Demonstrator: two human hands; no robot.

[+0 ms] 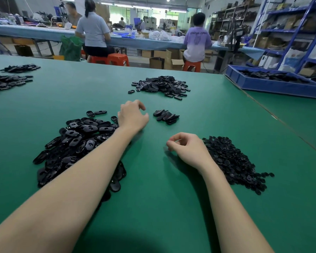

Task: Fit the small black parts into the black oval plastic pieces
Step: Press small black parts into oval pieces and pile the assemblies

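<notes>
Big heap of black oval plastic pieces (80, 143) lies on the green table (153, 207), on the person's left, under and beside the left forearm. Heap of small black parts (233, 161) lies right of that heap, touching the right hand's outer edge. Left hand (132, 116) hovers just past the oval heap's far right edge, fingers loosely curled, nothing visibly held. Right hand (187, 148) rests between the two heaps, thumb and forefinger curled close together; cannot tell if a small part is pinched. Small cluster of ovals (166, 116) sits just right of the left hand. Another oval pile (161, 86) lies farther back; two more piles (9, 79) far left. Blue bin (274, 84) at far right holds more black pieces. People sit on orange stools (118, 59) behind.
</notes>
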